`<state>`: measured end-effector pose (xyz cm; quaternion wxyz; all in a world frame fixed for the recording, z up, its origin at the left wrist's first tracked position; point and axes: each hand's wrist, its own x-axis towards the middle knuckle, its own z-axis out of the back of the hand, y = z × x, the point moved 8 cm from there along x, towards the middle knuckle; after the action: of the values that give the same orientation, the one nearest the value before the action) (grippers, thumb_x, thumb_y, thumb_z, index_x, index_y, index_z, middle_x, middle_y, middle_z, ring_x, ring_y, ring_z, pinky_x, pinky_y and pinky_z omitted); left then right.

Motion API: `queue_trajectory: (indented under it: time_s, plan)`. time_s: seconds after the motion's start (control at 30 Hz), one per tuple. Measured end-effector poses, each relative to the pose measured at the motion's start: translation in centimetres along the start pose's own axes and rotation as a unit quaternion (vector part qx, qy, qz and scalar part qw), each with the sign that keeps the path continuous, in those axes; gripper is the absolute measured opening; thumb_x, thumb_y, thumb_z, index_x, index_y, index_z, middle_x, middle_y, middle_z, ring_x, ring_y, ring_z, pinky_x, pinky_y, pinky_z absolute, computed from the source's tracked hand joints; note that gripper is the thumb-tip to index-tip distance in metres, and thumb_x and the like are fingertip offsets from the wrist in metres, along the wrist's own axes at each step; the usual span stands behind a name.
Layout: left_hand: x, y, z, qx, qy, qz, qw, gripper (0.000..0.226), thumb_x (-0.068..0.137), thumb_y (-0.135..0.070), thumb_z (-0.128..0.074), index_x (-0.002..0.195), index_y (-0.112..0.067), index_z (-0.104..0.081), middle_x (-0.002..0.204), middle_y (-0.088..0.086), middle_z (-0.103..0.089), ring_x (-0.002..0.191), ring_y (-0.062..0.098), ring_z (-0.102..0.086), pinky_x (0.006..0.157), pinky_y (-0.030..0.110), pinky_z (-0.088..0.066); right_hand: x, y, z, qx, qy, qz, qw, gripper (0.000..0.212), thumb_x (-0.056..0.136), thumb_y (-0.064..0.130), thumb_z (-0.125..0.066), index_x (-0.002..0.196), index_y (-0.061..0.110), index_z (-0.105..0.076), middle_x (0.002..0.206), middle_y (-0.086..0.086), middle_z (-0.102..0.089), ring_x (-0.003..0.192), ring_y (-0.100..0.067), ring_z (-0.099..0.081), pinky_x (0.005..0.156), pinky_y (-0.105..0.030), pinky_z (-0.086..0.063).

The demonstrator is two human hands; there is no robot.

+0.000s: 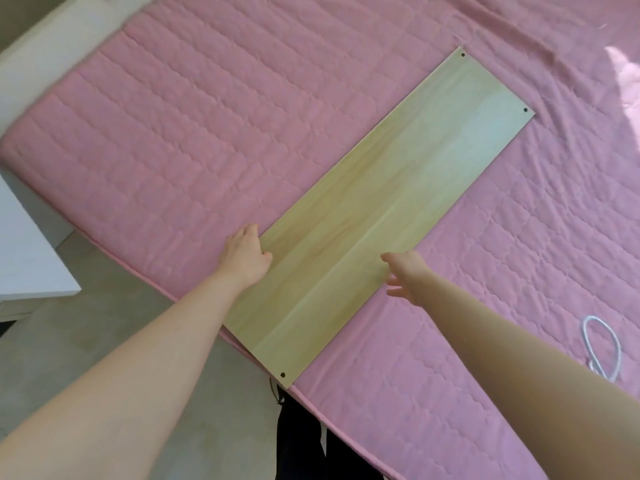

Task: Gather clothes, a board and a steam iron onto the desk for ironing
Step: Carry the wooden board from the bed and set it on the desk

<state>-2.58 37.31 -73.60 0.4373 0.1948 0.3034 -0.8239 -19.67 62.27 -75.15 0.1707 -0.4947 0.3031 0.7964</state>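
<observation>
Lying flat on the pink bed, the board runs on a long diagonal from the lower centre of the frame, where one corner juts just past the mattress edge, up to the upper right. Both hands meet it at its near third, one on each long side. The left hand rests at the left long edge, thumb on the top face and fingers curled down beside the edge; it is touching the wood, but whether the fingers have got under it cannot be told. The right hand hovers over the right long edge, fingers spread and loose, holding nothing.

What the lift turns on, in my judgement, is that the long axis points away from the person: most of the board lies beyond both hands, toward the upper right, so raised from here it would want to tip down at the far end. The left hand is the one already in contact; the right has yet to close.

A white cord lies looped on the bed at the lower right, apart from the board. A white desk shows at the left edge; I take it for the destination. No clothes or iron are in view.
</observation>
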Motion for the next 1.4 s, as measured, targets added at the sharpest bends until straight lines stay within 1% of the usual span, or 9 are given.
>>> queue_trajectory:
  time_s: [0.07, 0.23, 0.43, 0.63, 0.8, 0.93, 1.07, 1.27, 1.4]
  plan:
    - [1.2, 0.4, -0.9, -0.005, 0.015, 0.002, 1.000, 0.069, 0.089, -0.018, -0.057, 0.148, -0.004, -0.023, 0.153, 0.018, -0.030, 0.139, 0.035, -0.029, 0.114, 0.039, -0.024, 1.2, 0.2, -0.1, -0.003, -0.008, -0.011, 1.000, 0.028, 0.090, 0.022, -0.052, 0.112, 0.005, -0.049, 0.095, -0.010, -0.052, 0.108, -0.037, -0.059, 0.092, -0.054, -0.050]
    - [2.6, 1.1, -3.4, 0.002, 0.047, -0.006, 0.999, 0.080, 0.088, -0.026, -0.059, 0.153, -0.017, -0.012, 0.154, 0.013, -0.028, 0.140, 0.033, -0.027, 0.115, 0.042, -0.025, 2.3, 0.4, -0.7, 0.019, -0.009, -0.041, 0.999, 0.055, 0.086, 0.028, -0.061, 0.131, 0.006, -0.038, 0.122, -0.015, -0.048, 0.096, -0.041, -0.061, 0.080, -0.055, -0.054]
    - [2.0, 1.8, -3.7, 0.036, 0.037, 0.019, 0.998, 0.082, 0.088, -0.032, -0.057, 0.153, -0.027, -0.006, 0.146, 0.014, -0.029, 0.134, 0.036, -0.029, 0.109, 0.047, -0.030, 1.8, -0.5, -1.9, 0.061, 0.034, -0.081, 0.994, 0.047, 0.081, 0.022, -0.061, 0.123, 0.015, -0.041, 0.127, -0.017, -0.042, 0.095, -0.041, -0.058, 0.070, -0.056, -0.054]
    - [-2.1, 6.5, -4.5, 0.137, 0.077, 0.085, 0.984, 0.081, 0.091, -0.044, -0.049, 0.149, -0.040, 0.007, 0.136, 0.016, -0.031, 0.123, 0.039, -0.039, 0.099, 0.051, -0.038, -0.9, -4.8, -6.1, 0.068, 0.092, -0.130, 0.985, 0.062, 0.082, 0.021, -0.060, 0.137, 0.017, -0.032, 0.119, -0.019, -0.036, 0.104, -0.047, -0.055, 0.072, -0.061, -0.050]
    - [-4.2, 10.0, -4.1, 0.174, 0.111, 0.131, 0.970, 0.070, 0.091, -0.037, -0.052, 0.148, -0.027, -0.012, 0.137, 0.019, -0.035, 0.126, 0.042, -0.039, 0.101, 0.049, -0.037, -2.2, -8.6, -8.4, 0.088, 0.152, -0.191, 0.966, 0.060, 0.087, 0.019, -0.059, 0.136, -0.003, -0.033, 0.126, -0.033, -0.047, 0.101, -0.046, -0.060, 0.086, -0.060, -0.046]
    - [-2.5, 7.7, -3.3, 0.134, 0.078, 0.085, 0.984, 0.056, 0.089, -0.028, -0.055, 0.136, -0.006, -0.035, 0.135, 0.018, -0.040, 0.125, 0.039, -0.040, 0.102, 0.047, -0.039, -1.4, -7.8, -7.2, 0.046, 0.144, -0.167, 0.974, 0.056, 0.092, 0.020, -0.054, 0.134, -0.012, -0.036, 0.126, -0.034, -0.051, 0.111, -0.043, -0.056, 0.090, -0.050, -0.048]
    - [0.9, 3.6, -2.9, 0.030, 0.051, 0.035, 0.998, 0.065, 0.087, -0.024, -0.058, 0.145, -0.010, -0.031, 0.144, 0.018, -0.037, 0.133, 0.036, -0.037, 0.109, 0.043, -0.033, 0.4, -4.4, -3.6, 0.050, 0.084, -0.103, 0.990, 0.038, 0.095, 0.017, -0.049, 0.125, -0.005, -0.043, 0.106, -0.028, -0.058, 0.098, -0.039, -0.059, 0.082, -0.051, -0.048]
    - [3.6, 1.2, -3.3, -0.028, 0.048, 0.048, 0.997, 0.069, 0.084, -0.024, -0.059, 0.146, -0.011, -0.031, 0.144, 0.018, -0.039, 0.135, 0.033, -0.036, 0.109, 0.039, -0.031, 1.9, -2.2, -1.0, 0.074, 0.070, -0.090, 0.991, 0.031, 0.094, 0.014, -0.050, 0.117, -0.004, -0.039, 0.110, -0.030, -0.055, 0.091, -0.043, -0.062, 0.080, -0.063, -0.047]
    - [3.1, 2.0, -3.6, -0.029, 0.042, 0.047, 0.998, 0.075, 0.083, -0.022, -0.061, 0.149, -0.016, -0.026, 0.147, 0.015, -0.033, 0.138, 0.030, -0.031, 0.111, 0.039, -0.029, 1.7, -2.2, -2.0, 0.064, 0.066, -0.090, 0.992, 0.043, 0.085, 0.011, -0.059, 0.121, -0.003, -0.041, 0.118, -0.028, -0.050, 0.093, -0.042, -0.063, 0.078, -0.063, -0.050]
